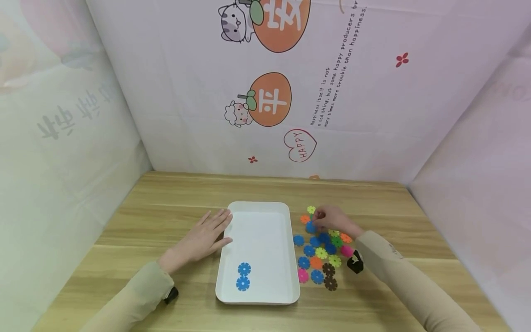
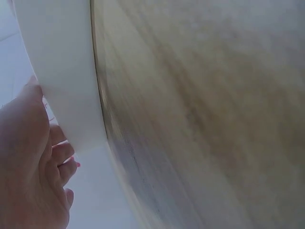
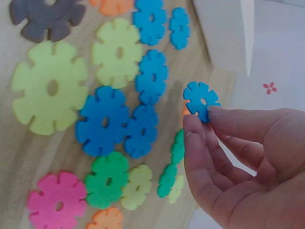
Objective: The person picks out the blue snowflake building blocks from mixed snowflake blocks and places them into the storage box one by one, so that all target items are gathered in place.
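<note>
Tray [image 1: 257, 216] holds two blue discs [image 1: 243, 275]; right hand [image 1: 332, 217] pinches another.

A tray [image 1: 286, 216] sits mid-table [image 1: 166, 203] holding two discs [image 1: 243, 276] near its front; loose discs [image 1: 321, 258] lie scattered to its right.

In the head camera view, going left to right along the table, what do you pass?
Left hand flat on the table → white tray holding two blue discs → pile of coloured discs, where the right hand pinches a blue disc.
</note>
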`<action>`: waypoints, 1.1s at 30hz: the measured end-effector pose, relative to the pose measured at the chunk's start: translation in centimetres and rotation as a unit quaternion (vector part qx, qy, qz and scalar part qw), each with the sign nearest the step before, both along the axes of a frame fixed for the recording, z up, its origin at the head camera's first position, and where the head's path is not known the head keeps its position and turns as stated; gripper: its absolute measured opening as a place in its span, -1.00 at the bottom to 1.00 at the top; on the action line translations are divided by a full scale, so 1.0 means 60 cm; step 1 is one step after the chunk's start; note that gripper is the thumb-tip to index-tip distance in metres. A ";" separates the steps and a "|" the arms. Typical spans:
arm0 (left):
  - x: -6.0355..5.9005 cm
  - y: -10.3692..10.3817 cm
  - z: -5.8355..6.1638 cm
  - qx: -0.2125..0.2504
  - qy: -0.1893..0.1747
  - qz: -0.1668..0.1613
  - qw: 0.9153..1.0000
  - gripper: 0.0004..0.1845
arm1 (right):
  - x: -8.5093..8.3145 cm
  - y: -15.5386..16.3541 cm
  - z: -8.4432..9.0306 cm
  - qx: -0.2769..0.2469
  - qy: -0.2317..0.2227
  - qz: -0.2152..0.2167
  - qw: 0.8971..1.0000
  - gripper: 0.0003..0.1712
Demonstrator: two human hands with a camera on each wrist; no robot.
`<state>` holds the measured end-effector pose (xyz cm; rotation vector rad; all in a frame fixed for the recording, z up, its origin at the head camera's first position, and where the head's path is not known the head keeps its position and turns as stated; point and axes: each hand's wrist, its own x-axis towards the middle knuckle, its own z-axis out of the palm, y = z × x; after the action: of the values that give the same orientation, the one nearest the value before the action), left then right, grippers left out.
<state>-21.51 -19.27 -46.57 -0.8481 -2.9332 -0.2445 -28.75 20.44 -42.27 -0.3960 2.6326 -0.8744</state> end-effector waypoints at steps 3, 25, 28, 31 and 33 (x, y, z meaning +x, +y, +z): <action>0.000 -0.001 0.000 -0.002 0.002 -0.002 1.000 -0.23 | -0.001 -0.002 0.008 -0.010 -0.002 -0.003 1.000 -0.89; 0.000 -0.003 0.000 -0.016 0.013 -0.009 1.000 -0.26 | 0.017 -0.092 0.046 -0.075 -0.051 0.043 0.995 -0.83; 0.001 -0.003 0.000 -0.018 0.012 -0.009 1.000 -0.26 | 0.021 -0.114 0.041 -0.060 -0.045 0.066 0.995 -0.84; 0.001 -0.002 0.002 -0.019 0.011 -0.009 1.000 -0.27 | 0.029 -0.136 0.036 -0.044 -0.044 0.076 0.995 -0.86; 0.001 -0.002 0.003 -0.018 0.013 -0.010 1.000 -0.27 | 0.034 -0.151 0.032 -0.040 -0.050 0.078 0.995 -0.87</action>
<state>-21.47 -19.37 -46.41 -0.8792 -2.9154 -0.1803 -26.68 11.40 -40.34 -0.5560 2.4435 -0.9240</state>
